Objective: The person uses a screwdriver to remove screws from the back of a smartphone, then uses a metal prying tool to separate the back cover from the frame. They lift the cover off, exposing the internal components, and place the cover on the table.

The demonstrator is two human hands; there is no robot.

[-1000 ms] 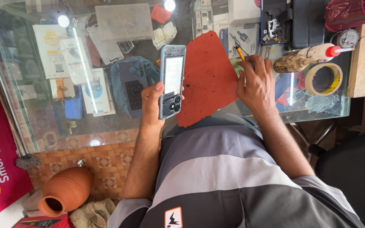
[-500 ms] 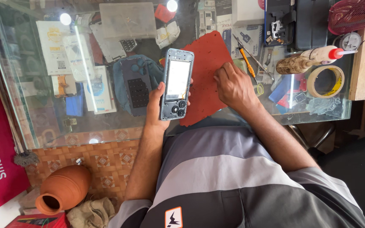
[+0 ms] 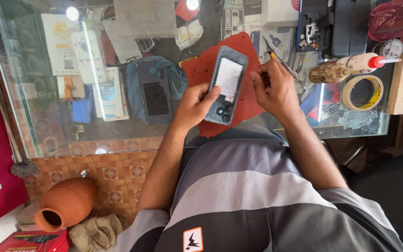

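Left hand [image 3: 193, 105] gripping phone [image 3: 227, 84], right hand [image 3: 274, 88] beside

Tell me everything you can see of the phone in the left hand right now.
The phone is a slim grey slab with rounded corners, held tilted over the red mat on the glass table. Its upward face shows a pale rectangular panel and round dark camera lenses near the lower end, so it looks like the back side. The left hand grips its left edge and lower end; the right hand works at its right edge.
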